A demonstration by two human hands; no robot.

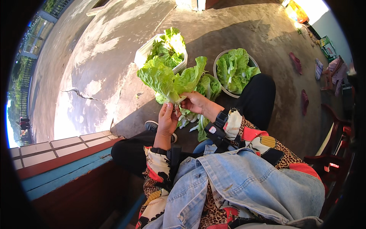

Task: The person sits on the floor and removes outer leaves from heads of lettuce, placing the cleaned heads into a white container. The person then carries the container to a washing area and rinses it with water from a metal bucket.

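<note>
Between my two hands is a head of leafy green lettuce (pixel 163 80), its leaves fanned away from me. My left hand (pixel 168 118) pinches it at the pale stem end. At the base of a leaf on the right side, my right hand (pixel 197 103) has its fingers closed. Under and beyond my hands lie more lettuce heads (pixel 210 86) and loose leaves (pixel 203 126) on the concrete. A white plastic tub (pixel 142 54) with lettuce stands ahead. To its right, a round basin (pixel 215 67) holds more green leaves (pixel 236 65).
My bent knee (pixel 260 97) is close beside the basin. A tiled ledge (pixel 68 147) with a blue edge runs at the left. Dark red slippers (pixel 304 101) lie on the floor (pixel 280 120) at right, near a green box (pixel 328 47) and a dark wooden chair (pixel 337 123).
</note>
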